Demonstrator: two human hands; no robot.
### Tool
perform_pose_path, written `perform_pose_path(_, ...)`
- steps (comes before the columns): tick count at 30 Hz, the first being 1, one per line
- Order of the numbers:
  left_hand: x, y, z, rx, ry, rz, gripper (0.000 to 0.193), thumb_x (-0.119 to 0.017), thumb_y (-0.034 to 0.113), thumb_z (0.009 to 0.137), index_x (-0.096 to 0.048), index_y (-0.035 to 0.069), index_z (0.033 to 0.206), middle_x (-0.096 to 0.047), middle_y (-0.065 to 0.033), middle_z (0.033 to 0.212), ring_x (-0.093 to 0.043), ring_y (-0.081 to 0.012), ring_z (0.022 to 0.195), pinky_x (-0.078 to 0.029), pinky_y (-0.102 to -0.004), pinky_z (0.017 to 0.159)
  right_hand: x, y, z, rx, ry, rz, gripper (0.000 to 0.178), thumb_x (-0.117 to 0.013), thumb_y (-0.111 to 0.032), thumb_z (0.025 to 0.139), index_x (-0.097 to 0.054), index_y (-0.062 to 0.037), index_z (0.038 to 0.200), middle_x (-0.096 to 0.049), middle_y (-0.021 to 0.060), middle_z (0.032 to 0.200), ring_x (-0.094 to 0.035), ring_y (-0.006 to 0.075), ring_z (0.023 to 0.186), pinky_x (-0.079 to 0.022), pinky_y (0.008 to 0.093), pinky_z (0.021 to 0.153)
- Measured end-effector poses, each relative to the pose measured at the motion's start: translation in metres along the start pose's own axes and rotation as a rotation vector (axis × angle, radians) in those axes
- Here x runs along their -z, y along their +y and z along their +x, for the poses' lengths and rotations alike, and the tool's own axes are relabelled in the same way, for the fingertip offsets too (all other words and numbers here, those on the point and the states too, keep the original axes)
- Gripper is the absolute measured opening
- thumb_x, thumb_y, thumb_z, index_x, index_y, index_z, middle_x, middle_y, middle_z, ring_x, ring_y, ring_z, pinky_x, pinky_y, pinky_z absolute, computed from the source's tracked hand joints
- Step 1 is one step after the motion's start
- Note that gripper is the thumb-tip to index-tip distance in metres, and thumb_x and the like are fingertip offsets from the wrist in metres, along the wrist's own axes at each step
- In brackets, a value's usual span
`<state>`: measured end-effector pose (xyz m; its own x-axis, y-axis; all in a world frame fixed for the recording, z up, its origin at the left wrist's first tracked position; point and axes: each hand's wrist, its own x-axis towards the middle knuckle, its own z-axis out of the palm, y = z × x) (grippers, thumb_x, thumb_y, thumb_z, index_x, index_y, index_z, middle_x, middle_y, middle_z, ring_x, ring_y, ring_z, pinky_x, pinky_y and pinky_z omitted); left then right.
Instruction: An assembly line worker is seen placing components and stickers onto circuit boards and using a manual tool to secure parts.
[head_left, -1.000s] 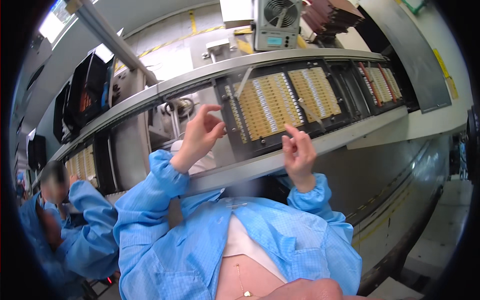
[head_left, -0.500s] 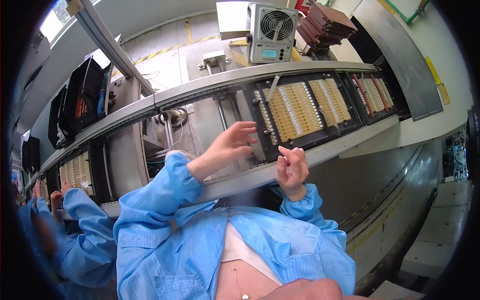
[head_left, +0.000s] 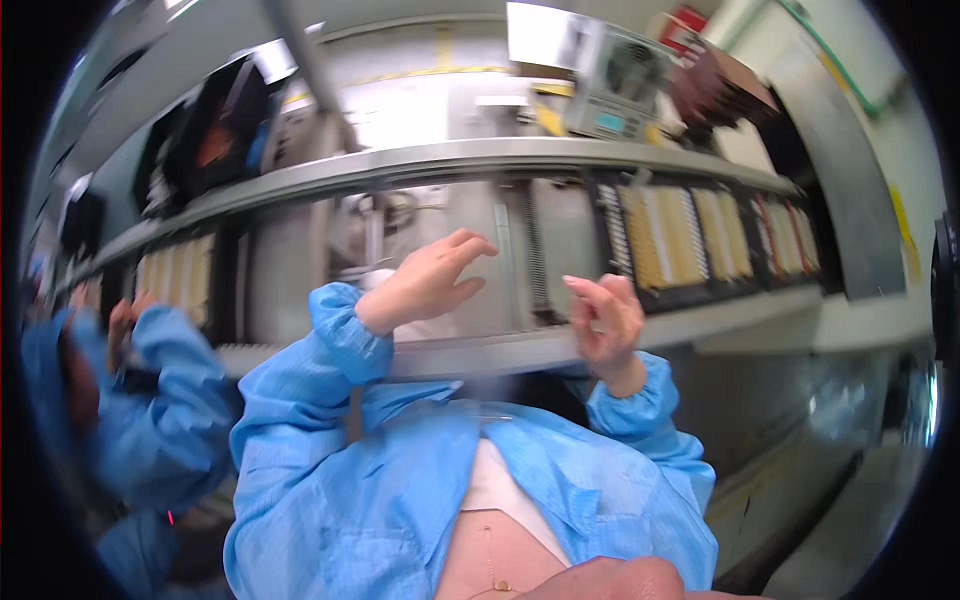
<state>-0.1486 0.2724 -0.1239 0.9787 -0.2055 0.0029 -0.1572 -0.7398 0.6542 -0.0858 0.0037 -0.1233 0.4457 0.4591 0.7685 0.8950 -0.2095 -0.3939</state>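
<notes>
My left hand [head_left: 430, 280] hovers over the conveyor line [head_left: 470, 352], its fingers stretched forward and the thumb apart; nothing is in it. Farther right, my right hand [head_left: 608, 325] is raised at the near rail with its fingers loosely bent and apart, and no object shows in it. Just beyond that hand lies a black carrier frame [head_left: 622, 255] holding cream-yellow circuit board panels [head_left: 655, 235] with white strips between. The picture is smeared by motion, so small parts on the panels cannot be made out.
Another carrier with red-edged strips [head_left: 785, 235] lies farther right. Behind the far rail [head_left: 470, 152] stand a grey fan unit [head_left: 622, 75] and brown stacked trays [head_left: 722, 88]. Black bins [head_left: 215, 135] stand at the back left. A co-worker in a blue smock [head_left: 170, 400] works at left.
My view has swung, so the line and carriers appear farther right. Both hands are now farther from the panels in the picture, and the left hand has drawn away from the carrier's left edge.
</notes>
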Motion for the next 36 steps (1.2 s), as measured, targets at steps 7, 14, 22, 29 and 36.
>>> perform_pose_path(7, 0.057, -0.053, -0.096, 0.56, 0.524, 0.449, 0.036, -0.069, 0.019, 0.086, -0.058, 0.007, 0.118, -0.054, -0.0162, 0.126, -0.06, -0.0358, 0.111, -0.053, -0.0464, 0.09, -0.01, -0.016, 0.071, 0.096, -0.278, 0.083, 0.024, -0.064, 0.008, 0.085, -0.069, -0.0027, 0.106, -0.044, 0.0057, 0.064, -0.044, 0.0194, 0.057, -0.037, 0.0332, 0.055)
perform_pose_path(14, 0.083, -0.099, -0.178, 1.302, 0.672, 0.674, 0.039, -0.073, 0.024, 0.084, -0.057, 0.004, 0.114, -0.046, -0.0259, 0.138, -0.062, -0.0399, 0.11, -0.055, -0.0472, 0.087, -0.069, -0.035, 0.101, 0.21, -0.433, 0.227, 0.023, -0.066, 0.006, 0.085, -0.066, -0.0034, 0.106, -0.048, 0.0071, 0.065, -0.047, 0.0232, 0.059, -0.039, 0.0361, 0.06)
perform_pose_path(22, 0.066, -0.119, -0.164, 1.282, 0.678, 0.691, 0.035, -0.07, 0.021, 0.084, -0.06, 0.002, 0.112, -0.037, -0.0378, 0.14, -0.071, -0.0391, 0.086, -0.059, -0.0457, 0.076, -0.084, -0.006, 0.07, 0.002, -0.572, 0.283, 0.017, -0.064, 0.002, 0.088, -0.066, -0.0052, 0.103, -0.051, 0.0097, 0.066, -0.05, 0.0251, 0.06, -0.042, 0.0381, 0.06)
perform_pose_path(29, 0.049, -0.122, -0.162, 1.277, 0.628, 0.672, 0.034, -0.069, 0.02, 0.083, -0.061, 0.002, 0.11, -0.03, -0.0426, 0.146, -0.072, -0.0385, 0.083, -0.059, -0.0446, 0.075, -0.087, 0.002, 0.057, -0.022, -0.646, 0.312, 0.015, -0.064, 0.0, 0.089, -0.067, -0.003, 0.104, -0.055, 0.0131, 0.069, -0.051, 0.0223, 0.056, -0.042, 0.0349, 0.055)
perform_pose_path(36, 0.047, -0.121, -0.157, 1.281, 0.578, 0.734, 0.034, -0.072, 0.023, 0.084, -0.059, 0.003, 0.109, -0.029, -0.0417, 0.146, -0.072, -0.0389, 0.084, -0.059, -0.0436, 0.075, -0.081, 0.008, 0.058, 0.011, -0.699, 0.319, 0.015, -0.065, -0.003, 0.088, -0.066, -0.0051, 0.103, -0.057, 0.0133, 0.068, -0.057, 0.0286, 0.06, -0.046, 0.0394, 0.058)
